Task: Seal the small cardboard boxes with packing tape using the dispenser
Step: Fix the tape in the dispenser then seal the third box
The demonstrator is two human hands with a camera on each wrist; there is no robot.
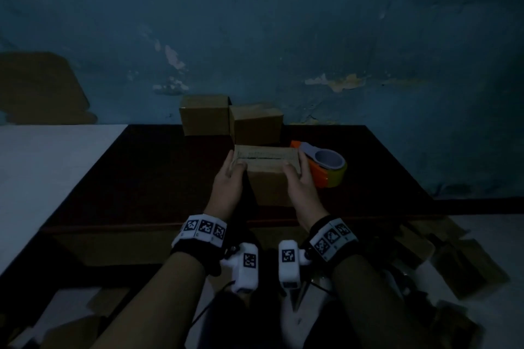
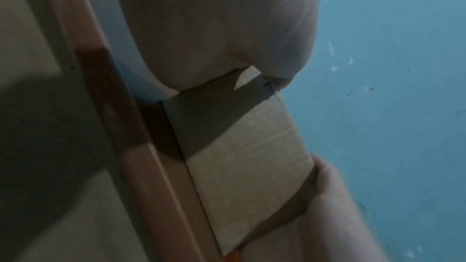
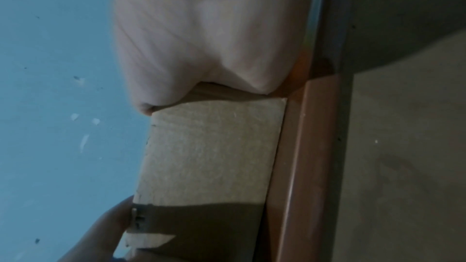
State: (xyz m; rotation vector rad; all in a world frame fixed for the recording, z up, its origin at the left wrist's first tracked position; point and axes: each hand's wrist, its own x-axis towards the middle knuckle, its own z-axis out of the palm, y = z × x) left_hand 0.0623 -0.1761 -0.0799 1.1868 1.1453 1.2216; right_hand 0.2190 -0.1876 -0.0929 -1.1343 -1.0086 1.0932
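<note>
Left hand (image 1: 226,183) and right hand (image 1: 301,182) grip opposite ends of box (image 1: 268,171) on dark worktop (image 1: 158,178). Dispenser (image 1: 326,166) just right of right hand. Blue peeling wall (image 1: 283,37) beyond.

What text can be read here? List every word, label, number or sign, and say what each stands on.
No words, brands or numbers can be read.
Black-and-white square code tags on the white wristbands and on the white wrist cameras: patterns only, no letters.
Small grey marks under the wristband tags: too small to read.
Brown cardboard box held by the left hand and the right hand: unprinted.
Orange tape dispenser: no label visible.
</note>
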